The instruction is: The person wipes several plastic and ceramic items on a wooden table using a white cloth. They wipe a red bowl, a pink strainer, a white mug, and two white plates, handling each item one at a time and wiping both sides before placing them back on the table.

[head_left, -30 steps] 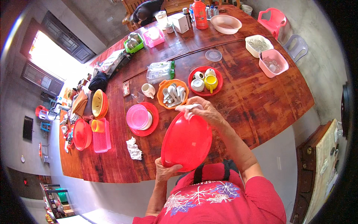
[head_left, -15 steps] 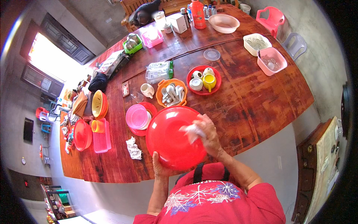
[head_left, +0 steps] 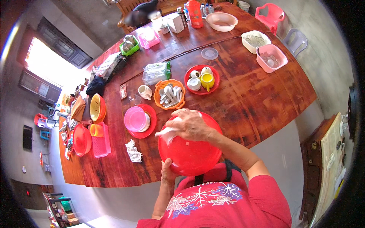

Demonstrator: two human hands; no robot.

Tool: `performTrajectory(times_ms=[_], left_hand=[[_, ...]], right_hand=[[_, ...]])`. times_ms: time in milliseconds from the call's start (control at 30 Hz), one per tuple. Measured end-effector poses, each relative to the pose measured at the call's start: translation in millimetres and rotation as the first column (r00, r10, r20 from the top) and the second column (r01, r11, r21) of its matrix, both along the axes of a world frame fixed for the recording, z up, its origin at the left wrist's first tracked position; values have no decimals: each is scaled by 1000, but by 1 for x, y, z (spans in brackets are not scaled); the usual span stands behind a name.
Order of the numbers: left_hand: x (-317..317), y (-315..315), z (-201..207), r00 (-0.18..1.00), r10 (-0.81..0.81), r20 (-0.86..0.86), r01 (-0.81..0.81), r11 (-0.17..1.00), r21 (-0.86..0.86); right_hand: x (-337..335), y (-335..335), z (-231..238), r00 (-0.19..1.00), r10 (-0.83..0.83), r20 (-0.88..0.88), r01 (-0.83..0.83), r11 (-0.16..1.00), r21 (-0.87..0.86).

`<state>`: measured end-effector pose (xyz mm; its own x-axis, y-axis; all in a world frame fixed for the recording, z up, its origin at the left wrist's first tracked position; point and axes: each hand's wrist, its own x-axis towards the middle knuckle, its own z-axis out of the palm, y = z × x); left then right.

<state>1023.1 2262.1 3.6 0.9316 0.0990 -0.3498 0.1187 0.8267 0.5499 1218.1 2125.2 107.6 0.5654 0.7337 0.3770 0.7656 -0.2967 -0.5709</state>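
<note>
My left hand (head_left: 168, 171) grips the lower left rim of a round red plastic basin (head_left: 201, 152), which is held tilted in front of my chest at the table's near edge. Across its upper part lies my right hand (head_left: 194, 126), closed on a white cloth (head_left: 167, 135) that presses against the red surface. Just beyond the basin stands an orange basket (head_left: 170, 107) of white spoons. To the left, a pink bowl (head_left: 135, 118) and white dishes sit on a red plate (head_left: 146, 132). A crumpled white cloth (head_left: 134, 151) rests near the table's front.
A red tray (head_left: 215, 85) with cups, a white mug (head_left: 145, 92) and a plastic packet (head_left: 156, 73) stand farther back. Pink and white tubs (head_left: 272, 57) are at the right. Baskets and bowls (head_left: 82, 140) line the left. Someone (head_left: 142, 13) is at the far side.
My right hand has swept with the cloth from the basin's right side to its upper left. The basin has shifted slightly right in view, and my left hand still grips its rim.
</note>
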Motion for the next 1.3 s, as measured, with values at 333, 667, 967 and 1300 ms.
performTrajectory(times_ms=[333,667,967,1300], left_hand=[[3,-5,17,998,14,62,-15,1000,12],[14,-9,14,994,-83,76,88,994,-61],[6,-3,12,997,-74,33,77,990,-118],[33,-13,52,975,-191,111,193,981,-10]], right_hand=[[-18,10,19,971,177,158,-168,983,-71],[47,-65,-13,764,297,-572,-168,948,269],[-50,-135,-126,755,-584,-300,596,801,-60],[22,-106,-21,820,-379,-428,492,850,189]])
